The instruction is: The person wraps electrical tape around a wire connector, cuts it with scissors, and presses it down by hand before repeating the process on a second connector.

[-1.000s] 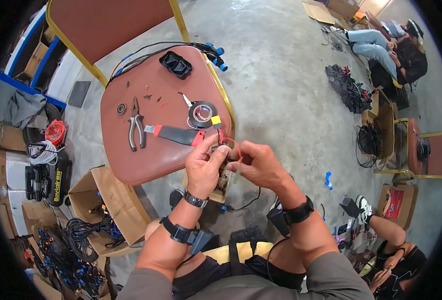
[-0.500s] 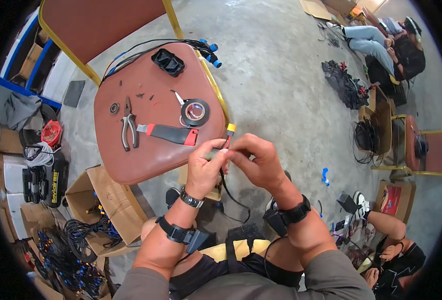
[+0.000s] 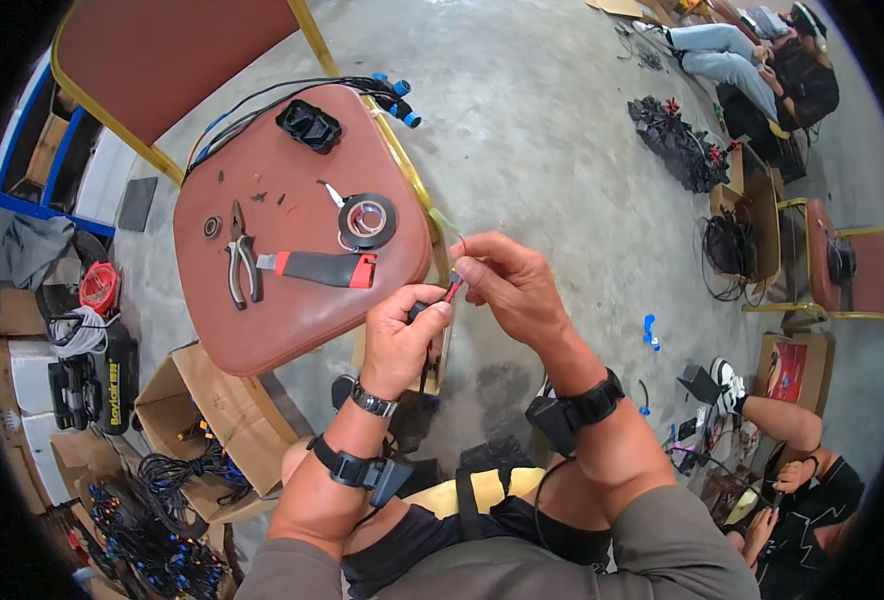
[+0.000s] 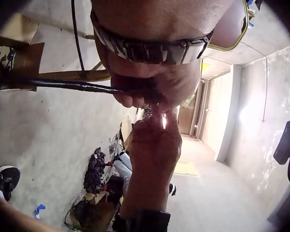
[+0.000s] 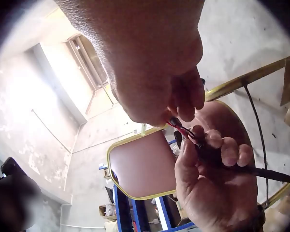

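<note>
Right hand [image 3: 510,285] shifting up and away from the left hand [image 3: 400,340]

Finding: half a second ago both sets of fingertips were meeting; now a short gap is separating them. Red wire [image 3: 453,289], with dark wire beside it, is bridging that gap. The yellow connector is no longer showing; whether the fingers are hiding it cannot be told. A pale strip [image 3: 448,224], hanging below the right fingers a second ago, is now projecting beyond them. In this inspector's judgement, the wiring work is continuing, with the wires being turned or drawn out between the hands.

Hands: the left is grasping the black cable [image 5: 275,175], its fingers curling round it in the right wrist view. The right is pinching, thumb against fingers, apparently on the red wire; the exact contact is partly hidden. Neither hand is releasing its hold.

Location: the wires are sitting in front of the near edge of the chair seat [image 3: 262,335], off its surface. Pliers [image 3: 241,270], a black-and-red tool [image 3: 322,269] and a tape roll [image 3: 389,222] are lying on the seat, untouched.
</note>
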The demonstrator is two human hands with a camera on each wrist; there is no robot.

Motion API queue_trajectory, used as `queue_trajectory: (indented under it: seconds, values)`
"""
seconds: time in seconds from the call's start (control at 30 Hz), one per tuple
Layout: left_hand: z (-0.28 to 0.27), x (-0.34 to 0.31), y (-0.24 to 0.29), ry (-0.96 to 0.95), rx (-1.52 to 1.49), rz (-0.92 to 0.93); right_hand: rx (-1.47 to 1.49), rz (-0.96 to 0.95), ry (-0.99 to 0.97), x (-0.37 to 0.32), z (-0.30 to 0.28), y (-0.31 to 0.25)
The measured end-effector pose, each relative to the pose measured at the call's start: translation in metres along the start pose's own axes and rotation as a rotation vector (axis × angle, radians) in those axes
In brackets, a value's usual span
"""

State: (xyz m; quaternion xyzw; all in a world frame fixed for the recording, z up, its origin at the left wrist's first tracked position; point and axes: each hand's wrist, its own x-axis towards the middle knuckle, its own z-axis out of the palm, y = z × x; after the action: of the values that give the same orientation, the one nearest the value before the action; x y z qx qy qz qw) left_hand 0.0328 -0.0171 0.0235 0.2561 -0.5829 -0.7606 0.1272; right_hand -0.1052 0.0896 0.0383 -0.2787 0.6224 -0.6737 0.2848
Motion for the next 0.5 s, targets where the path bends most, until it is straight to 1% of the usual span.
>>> queue_trajectory:
  seconds: [0.07, 0.1, 0.17, 0.3, 0.37, 0.5]
  values:
    - [-0.001, -0.001, -0.001, -0.004, -0.017, 0.007, 0.035, 0.200, -0.064, 0.000, 0.001, -0.011]
    - [-0.001, -0.001, -0.001, -0.005, -0.015, 0.005, 0.037, 0.201, -0.063, 0.000, 0.001, -0.010]
    - [-0.002, -0.001, 0.000, -0.022, -0.015, -0.001, 0.054, 0.185, -0.192, 0.000, -0.001, -0.008]
    - [-0.003, -0.002, 0.001, -0.011, -0.073, -0.014, 0.033, 0.169, -0.254, 0.000, -0.004, -0.007]
    - [0.000, -0.003, -0.001, 0.028, 0.030, 0.166, 0.029, 0.128, -0.266, 0.000, -0.004, -0.004]
    - [-0.001, -0.003, -0.005, 0.056, 0.096, 0.192, -0.012, 0.119, -0.253, -0.001, -0.003, 0.002]
